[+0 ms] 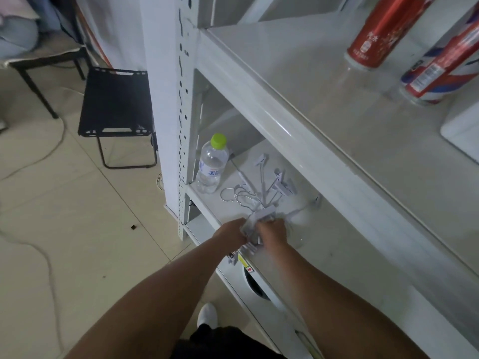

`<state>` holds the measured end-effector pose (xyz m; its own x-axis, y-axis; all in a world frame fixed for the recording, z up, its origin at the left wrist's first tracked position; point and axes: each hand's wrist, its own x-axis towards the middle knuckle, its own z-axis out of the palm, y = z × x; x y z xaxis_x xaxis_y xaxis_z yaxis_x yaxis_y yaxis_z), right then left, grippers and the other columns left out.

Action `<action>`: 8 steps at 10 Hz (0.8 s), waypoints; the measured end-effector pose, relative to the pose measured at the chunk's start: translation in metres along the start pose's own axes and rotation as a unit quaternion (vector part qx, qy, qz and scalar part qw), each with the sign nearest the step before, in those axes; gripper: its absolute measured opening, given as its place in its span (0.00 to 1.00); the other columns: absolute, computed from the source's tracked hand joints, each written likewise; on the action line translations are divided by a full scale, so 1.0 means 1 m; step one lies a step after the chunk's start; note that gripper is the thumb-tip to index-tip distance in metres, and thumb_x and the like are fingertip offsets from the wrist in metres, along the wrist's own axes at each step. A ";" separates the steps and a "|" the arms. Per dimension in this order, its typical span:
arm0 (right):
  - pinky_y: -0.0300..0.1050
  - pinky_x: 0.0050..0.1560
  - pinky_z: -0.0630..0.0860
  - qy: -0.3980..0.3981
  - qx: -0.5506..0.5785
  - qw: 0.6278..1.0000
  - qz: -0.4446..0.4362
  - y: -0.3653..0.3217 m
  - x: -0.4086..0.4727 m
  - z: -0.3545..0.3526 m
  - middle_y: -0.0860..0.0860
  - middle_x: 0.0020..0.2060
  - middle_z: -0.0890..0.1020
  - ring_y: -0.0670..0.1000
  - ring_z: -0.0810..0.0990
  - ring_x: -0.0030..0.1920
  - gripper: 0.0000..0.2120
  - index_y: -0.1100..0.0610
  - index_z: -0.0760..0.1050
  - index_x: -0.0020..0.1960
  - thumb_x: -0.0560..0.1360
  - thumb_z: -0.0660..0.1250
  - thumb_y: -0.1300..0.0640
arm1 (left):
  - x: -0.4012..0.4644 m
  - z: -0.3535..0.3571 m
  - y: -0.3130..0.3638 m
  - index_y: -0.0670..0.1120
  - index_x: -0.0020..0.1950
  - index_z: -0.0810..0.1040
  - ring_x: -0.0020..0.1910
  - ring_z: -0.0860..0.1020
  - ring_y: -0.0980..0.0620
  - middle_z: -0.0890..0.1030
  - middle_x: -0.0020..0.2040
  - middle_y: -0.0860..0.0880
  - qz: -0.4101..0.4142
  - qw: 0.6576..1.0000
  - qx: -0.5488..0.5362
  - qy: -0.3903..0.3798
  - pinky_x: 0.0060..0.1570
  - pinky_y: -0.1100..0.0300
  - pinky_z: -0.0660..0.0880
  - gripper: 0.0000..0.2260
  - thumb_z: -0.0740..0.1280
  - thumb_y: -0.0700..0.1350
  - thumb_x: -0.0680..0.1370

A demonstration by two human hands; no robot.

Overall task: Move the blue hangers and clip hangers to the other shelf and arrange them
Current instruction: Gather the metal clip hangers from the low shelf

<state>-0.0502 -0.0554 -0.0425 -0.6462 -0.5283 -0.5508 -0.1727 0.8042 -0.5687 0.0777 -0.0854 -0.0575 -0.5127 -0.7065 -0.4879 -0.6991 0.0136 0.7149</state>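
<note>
With left hand (233, 233) and right hand (272, 233) both clenched on the clip hangers (261, 200) bunched at the lower shelf's (207, 203) front edge near its left corner, best to gather hooks together, then lift clear of the water bottle (211, 167).

On the lower shelf (324, 244): water bottle (211, 167) at far left corner, clip hangers (261, 200) just right of bottle, both hands (232, 234) (272, 231) on bundle's near end. Above, on upper shelf (311, 86): two cans (373, 35) (430, 71) far right. Left of shelf, on floor: folding stool (116, 104).
</note>
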 end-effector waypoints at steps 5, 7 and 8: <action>0.41 0.31 0.73 0.005 0.111 0.994 0.024 -0.022 0.027 -0.021 0.55 0.37 0.80 0.54 0.77 0.31 0.12 0.59 0.79 0.41 0.77 0.64 0.52 | 0.012 0.007 0.001 0.49 0.74 0.66 0.67 0.73 0.46 0.73 0.70 0.45 -0.058 0.997 -0.049 -0.003 0.63 0.59 0.70 0.26 0.66 0.42 0.75; 0.52 0.50 0.78 -0.039 0.077 0.993 0.077 -0.026 0.029 -0.038 0.58 0.53 0.81 0.56 0.78 0.43 0.19 0.61 0.76 0.63 0.82 0.59 0.48 | 0.013 0.014 0.012 0.52 0.76 0.63 0.66 0.74 0.47 0.72 0.71 0.47 -0.064 0.997 -0.046 -0.007 0.64 0.58 0.72 0.29 0.65 0.41 0.75; 0.48 0.42 0.76 -0.027 0.105 0.992 0.066 -0.020 0.023 -0.047 0.59 0.57 0.81 0.54 0.77 0.45 0.17 0.60 0.76 0.64 0.82 0.60 0.51 | 0.011 0.019 0.018 0.54 0.75 0.63 0.59 0.79 0.47 0.75 0.67 0.49 -0.059 0.998 -0.035 -0.014 0.57 0.59 0.77 0.30 0.65 0.40 0.74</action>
<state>-0.0963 -0.0704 -0.0152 -0.6103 -0.4409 -0.6581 0.0732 0.7958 -0.6011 0.0502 -0.0795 -0.0599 -0.4440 -0.6797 -0.5838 -0.7191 -0.1185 0.6848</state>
